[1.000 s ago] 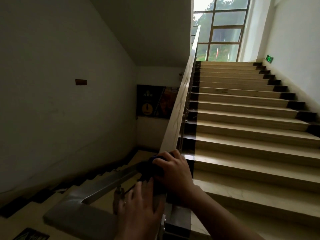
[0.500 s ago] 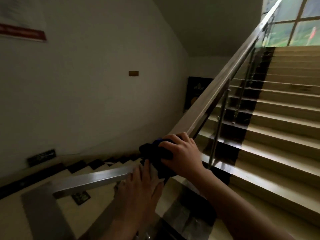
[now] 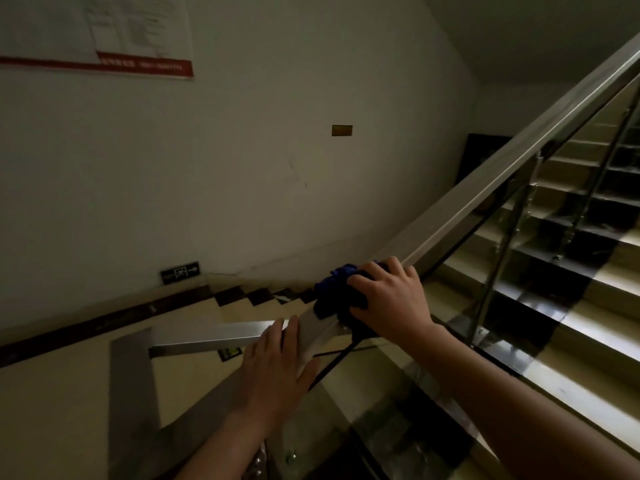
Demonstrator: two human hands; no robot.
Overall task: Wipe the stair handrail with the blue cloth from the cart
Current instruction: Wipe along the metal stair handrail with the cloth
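A steel handrail (image 3: 491, 188) climbs from the lower middle to the upper right, above glass panels. At its low end it bends into a flat rail section (image 3: 207, 337) that runs left. The blue cloth (image 3: 334, 289) is bunched on top of the rail just above the bend. My right hand (image 3: 388, 299) lies over the cloth with curled fingers and grips it against the rail. My left hand (image 3: 277, 368) rests flat on the rail below the cloth, fingers straight. The cart is out of view.
Beige stairs with dark risers (image 3: 571, 271) rise on the right behind the glass balustrade and its steel posts (image 3: 498, 258). A white wall on the left carries a notice board (image 3: 104, 36) and a low exit sign (image 3: 180, 271). A lower flight (image 3: 259, 296) descends beyond the rail.
The view has swung left and down, so the upper window has left the frame. Both hands hold their places on the rail, the right one still over the cloth.
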